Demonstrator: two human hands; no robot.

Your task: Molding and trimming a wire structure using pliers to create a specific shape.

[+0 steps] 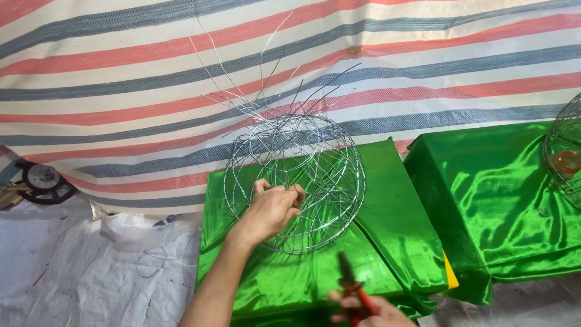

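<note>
A rounded wire cage (295, 181), woven from thin silvery strands with loose ends bristling from its top, is seen propped on a box draped in shiny green cloth (387, 212), before a striped tarpaulin (121, 91). The left hand (273, 209) is closed around the mesh at the cage's near side, while red-handled pliers (354, 289) are gripped in the right hand (363, 312), held low and apart from the frame. The cage is judged light and springy but easily bent, best held by its thicker hoops, away from the sharp free ends.
</note>
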